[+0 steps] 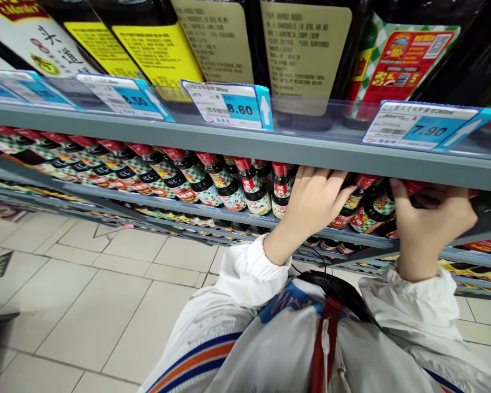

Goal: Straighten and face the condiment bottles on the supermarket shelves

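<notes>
My left hand (317, 199) reaches in under the shelf's front edge, fingers stretched out and thumb apart. Its fingertips are partly hidden, and the thumb lies against a dark sauce bottle (349, 204) with a red cap. On the right, my right hand (433, 218) curls around the red-capped top of another sauce bottle (415, 187); the far fingers are in shade under the edge. Between the hands stands a tilted sauce bottle (372, 210) with a green checked label. A bottle with a white and red label (280, 188) stands just left of my left hand.
A grey shelf edge (229, 139) with price tags (229, 106) runs close above both hands. Large dark bottles (306, 54) stand on that upper shelf. Rows of red-capped bottles (188, 174) continue to the left. Lower shelves and a tiled floor (94, 305) lie below.
</notes>
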Available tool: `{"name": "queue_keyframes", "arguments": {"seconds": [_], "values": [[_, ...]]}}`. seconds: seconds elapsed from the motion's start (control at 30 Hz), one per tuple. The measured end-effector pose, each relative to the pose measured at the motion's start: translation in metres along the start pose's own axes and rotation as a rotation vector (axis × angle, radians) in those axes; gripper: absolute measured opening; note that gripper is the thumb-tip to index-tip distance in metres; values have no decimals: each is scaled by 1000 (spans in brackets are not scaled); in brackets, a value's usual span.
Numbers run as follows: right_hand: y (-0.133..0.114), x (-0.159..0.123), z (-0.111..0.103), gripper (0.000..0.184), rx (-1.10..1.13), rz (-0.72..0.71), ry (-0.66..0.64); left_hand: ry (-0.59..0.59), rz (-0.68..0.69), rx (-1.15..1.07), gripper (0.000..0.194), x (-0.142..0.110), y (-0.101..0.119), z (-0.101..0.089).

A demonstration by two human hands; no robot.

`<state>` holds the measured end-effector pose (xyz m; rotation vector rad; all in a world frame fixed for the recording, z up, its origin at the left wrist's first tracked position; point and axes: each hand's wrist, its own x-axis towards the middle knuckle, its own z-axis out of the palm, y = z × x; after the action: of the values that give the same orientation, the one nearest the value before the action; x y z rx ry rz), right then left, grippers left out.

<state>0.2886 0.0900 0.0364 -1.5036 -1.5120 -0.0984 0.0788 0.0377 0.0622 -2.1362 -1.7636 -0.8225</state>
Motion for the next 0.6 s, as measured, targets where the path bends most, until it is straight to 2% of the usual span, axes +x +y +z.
{"name": "queue_keyframes", "arguments": {"seconds": [0.07,0.13,0.23,0.3,0.47,0.6], "values": [[4,5,2,51,-111,5,-28,-31,38,-12,41,10,9,1],[9,12,-1,43,-97,-57,-103,-73,52,-16,42,18,15,5],[16,23,-8,31,160,-169,-314,-123,67,0,38,25,20,13],[20,30,-11,28,324,-190,-429,-135,58,13,36,27,20,19],[26,38,-8,39,588,-135,-585,-132,41,-2,34,27,18,25],[32,41,-7,35,585,-136,-649,-119,35,-13,33,28,19,25]]}}
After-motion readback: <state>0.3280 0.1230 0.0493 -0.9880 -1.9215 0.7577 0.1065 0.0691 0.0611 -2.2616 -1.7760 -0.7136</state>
